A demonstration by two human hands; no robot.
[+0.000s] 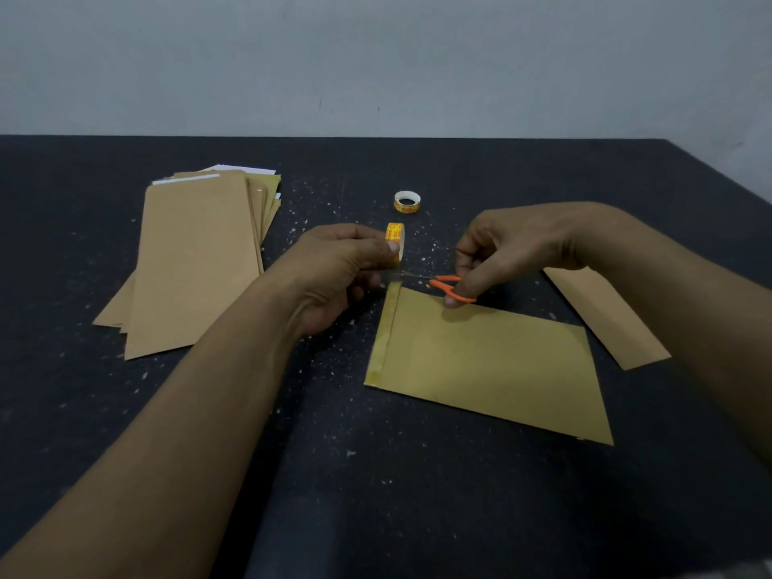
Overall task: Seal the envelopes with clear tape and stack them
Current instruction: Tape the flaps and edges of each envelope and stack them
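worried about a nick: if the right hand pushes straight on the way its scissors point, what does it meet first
Likely fingertips of the left hand, just below its tape roll; the scissors aim there. Depth is unclear.

I get a dim, even light; on the dark table shadows hardly show. The envelope carries a weak sheen. The whole view is a little soft, and the forearms look stretched toward the lower corners.

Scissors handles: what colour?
Orange. The scissors are gripped by the right hand; the head view shows them.
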